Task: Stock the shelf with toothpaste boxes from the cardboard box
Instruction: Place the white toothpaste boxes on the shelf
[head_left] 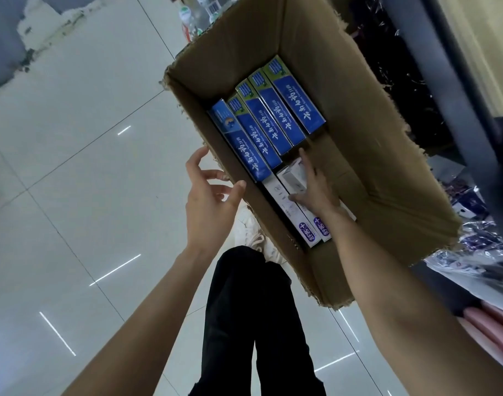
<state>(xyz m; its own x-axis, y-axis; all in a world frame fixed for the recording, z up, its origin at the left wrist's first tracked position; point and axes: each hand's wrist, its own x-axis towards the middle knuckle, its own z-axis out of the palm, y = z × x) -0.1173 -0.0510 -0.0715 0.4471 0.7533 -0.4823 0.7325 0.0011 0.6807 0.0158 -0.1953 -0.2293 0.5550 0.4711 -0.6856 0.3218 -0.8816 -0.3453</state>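
Note:
An open cardboard box (373,155) sits on the floor in front of me. Several blue toothpaste boxes (273,124) lie side by side in its far half. White toothpaste boxes with purple ends (284,204) lie in its near half. My right hand (316,187) is down inside the box, its fingers wrapped around a white toothpaste box (291,175) whose end is raised. My left hand (210,195) hovers just outside the box's left wall, fingers spread, holding nothing.
Glossy white floor tiles (87,181) spread to the left. Bottles (193,15) stand beyond the box's far corner. A dark shelf unit with packaged goods (473,238) runs along the right. My black trousers (253,324) and a white shoe (253,232) are below the box.

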